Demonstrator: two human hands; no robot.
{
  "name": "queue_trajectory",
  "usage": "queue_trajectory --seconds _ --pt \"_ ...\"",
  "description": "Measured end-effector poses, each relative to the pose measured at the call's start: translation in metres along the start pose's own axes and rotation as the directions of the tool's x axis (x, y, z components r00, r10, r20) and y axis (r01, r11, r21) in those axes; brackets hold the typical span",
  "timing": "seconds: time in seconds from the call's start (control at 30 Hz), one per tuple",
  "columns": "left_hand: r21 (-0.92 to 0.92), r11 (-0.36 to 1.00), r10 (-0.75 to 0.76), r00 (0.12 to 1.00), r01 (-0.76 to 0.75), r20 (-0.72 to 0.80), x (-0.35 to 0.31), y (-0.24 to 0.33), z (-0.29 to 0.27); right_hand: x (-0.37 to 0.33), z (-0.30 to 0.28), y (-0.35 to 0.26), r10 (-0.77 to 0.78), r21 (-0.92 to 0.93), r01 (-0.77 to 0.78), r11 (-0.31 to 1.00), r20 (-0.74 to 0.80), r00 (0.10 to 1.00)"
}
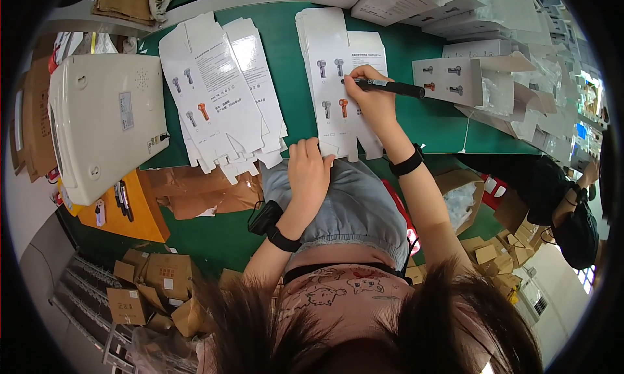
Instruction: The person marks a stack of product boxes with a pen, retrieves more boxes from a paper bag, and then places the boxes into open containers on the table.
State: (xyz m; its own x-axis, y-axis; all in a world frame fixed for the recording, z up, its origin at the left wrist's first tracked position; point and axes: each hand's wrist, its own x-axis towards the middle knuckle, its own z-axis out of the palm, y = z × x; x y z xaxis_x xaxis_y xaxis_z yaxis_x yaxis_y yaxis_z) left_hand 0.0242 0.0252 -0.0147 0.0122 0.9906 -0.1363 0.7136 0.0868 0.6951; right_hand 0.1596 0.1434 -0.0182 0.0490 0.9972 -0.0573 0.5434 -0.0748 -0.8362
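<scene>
My right hand (374, 101) grips a black marker pen (403, 88), its tip over the upper part of a white flattened carton (328, 46). The carton is printed with small pictures of handheld devices, one of them orange, and lies on a stack of similar cartons. At its lower left corner, my left hand (307, 169) has the fingers close together and the thumb at the bottom edge, holding the corner. Left of this stack lies another pile of flattened white cartons (218, 81), fanned out.
The green tabletop (286, 55) ends near my lap. A cream machine (117, 124) stands at the left, above an orange drawer with pens. Folded-up white boxes (448, 78) with clear plastic bags fill the right side. Brown cardboard boxes (159, 276) lie below; another person's arm (572, 198) is at far right.
</scene>
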Motion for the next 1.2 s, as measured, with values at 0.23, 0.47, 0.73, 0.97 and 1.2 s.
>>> queue_trajectory --seconds 0.23,0.47,0.73,0.97,1.2 --pt "-0.024 1.0 -0.019 0.999 0.018 -0.028 -0.003 0.0 0.004 -0.009 -0.003 -0.002 0.056 0.064 -0.054 0.997 -0.031 0.998" --pt "-0.036 0.999 -0.022 0.999 0.023 0.03 -0.001 -0.004 0.0 -0.072 -0.003 -0.006 0.039 0.162 -0.055 0.985 0.099 0.994" --pt "-0.09 0.996 -0.025 0.999 0.027 0.023 0.002 -0.002 0.001 -0.08 0.004 0.0 -0.037 0.096 0.026 0.995 0.106 0.994" --pt "-0.079 0.996 -0.031 0.999 0.033 0.027 0.001 0.001 0.002 -0.081 0.003 0.002 -0.112 -0.022 0.114 0.993 0.097 0.989" --pt "-0.281 0.934 -0.182 0.97 0.222 0.163 -0.007 0.012 -0.024 -0.082 -0.029 -0.012 0.202 0.445 -0.175 0.879 -0.015 0.979"
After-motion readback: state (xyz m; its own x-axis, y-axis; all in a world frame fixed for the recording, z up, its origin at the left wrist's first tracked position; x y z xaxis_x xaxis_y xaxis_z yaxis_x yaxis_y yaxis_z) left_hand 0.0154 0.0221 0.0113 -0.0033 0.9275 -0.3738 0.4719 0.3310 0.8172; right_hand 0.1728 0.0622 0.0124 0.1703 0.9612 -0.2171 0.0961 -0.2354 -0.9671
